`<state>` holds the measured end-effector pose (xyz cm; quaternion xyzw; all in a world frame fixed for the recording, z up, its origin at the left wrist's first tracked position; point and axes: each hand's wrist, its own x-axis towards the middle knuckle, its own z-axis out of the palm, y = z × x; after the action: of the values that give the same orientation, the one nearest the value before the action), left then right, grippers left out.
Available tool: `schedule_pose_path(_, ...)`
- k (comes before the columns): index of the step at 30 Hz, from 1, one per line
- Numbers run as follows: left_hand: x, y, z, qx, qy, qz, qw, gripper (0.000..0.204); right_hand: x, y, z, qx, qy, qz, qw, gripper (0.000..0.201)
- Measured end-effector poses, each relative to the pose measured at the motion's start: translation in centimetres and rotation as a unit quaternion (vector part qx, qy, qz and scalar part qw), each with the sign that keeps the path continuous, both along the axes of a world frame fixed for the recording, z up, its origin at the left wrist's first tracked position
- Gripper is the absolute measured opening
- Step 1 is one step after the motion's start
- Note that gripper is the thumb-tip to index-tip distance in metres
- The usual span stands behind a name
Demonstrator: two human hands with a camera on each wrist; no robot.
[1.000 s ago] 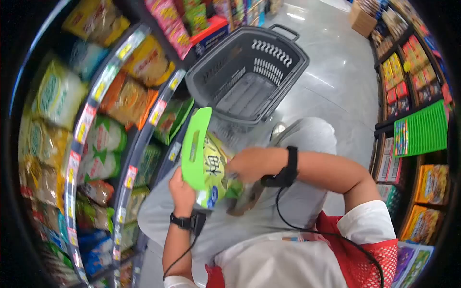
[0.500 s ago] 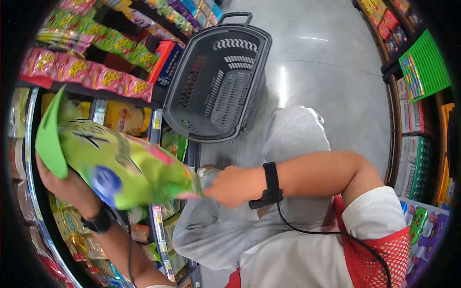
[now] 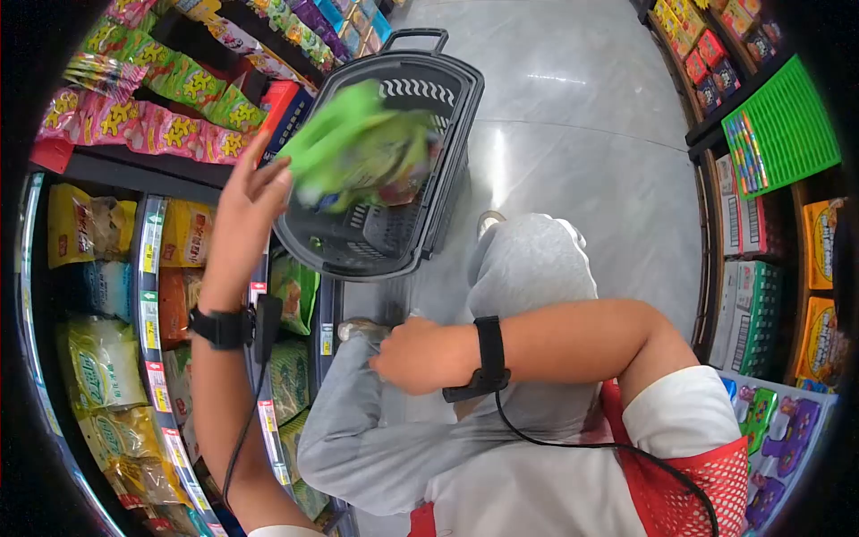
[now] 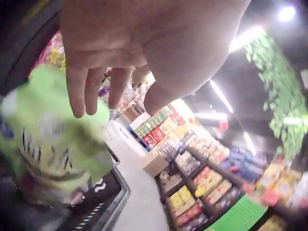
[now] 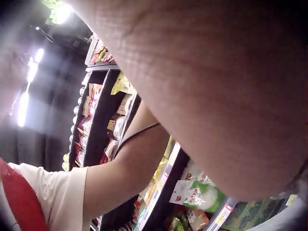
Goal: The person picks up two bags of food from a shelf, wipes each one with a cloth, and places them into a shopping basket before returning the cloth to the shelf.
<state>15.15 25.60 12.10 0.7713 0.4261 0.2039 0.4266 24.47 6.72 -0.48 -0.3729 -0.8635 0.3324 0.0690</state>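
A bright green snack bag, blurred by motion, hangs over the dark grey shopping basket. My left hand reaches toward the basket's left rim, right behind the bag's handle end. In the left wrist view the fingers of the left hand are stretched out and apart, and the bag shows beyond the fingertips. My right hand is beside the bent knee, its fingers loosely curled with nothing visible in them. Seen from the right wrist, its palm fills much of the view and the fingertips are hidden.
Shelves of bagged goods with price strips run along the left. Pink snack packets hang above them. At right stand a green rack and stacked boxes. Grey floor lies between.
The left hand has carried the green bag from my lap, out to the left, then forward over the basket, and its fingers have opened. The right hand has come away from the bag.
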Motion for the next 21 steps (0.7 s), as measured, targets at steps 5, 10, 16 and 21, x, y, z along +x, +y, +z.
schedule_pose_path(5,-0.9,-9.7,3.0,0.035,-0.051,-0.055,0.997,0.029,-0.1,-0.3,0.3,-0.003,0.027,-0.022,0.999,0.019)
schedule_pose_path(10,-3.7,-19.2,4.2,0.157,-0.343,-0.097,0.921,0.013,-1.0,0.2,-0.3,-0.017,0.027,-0.002,0.999,0.030)
schedule_pose_path(16,-10.5,-22.2,2.8,0.028,-0.373,-0.273,0.886,0.005,-2.0,0.6,0.2,-0.029,-0.013,-0.006,0.999,0.020)
schedule_pose_path(21,-8.9,-24.9,4.0,0.113,-0.447,-0.222,0.859,0.029,-4.4,1.0,-1.0,0.004,-0.018,0.015,1.000,0.023)
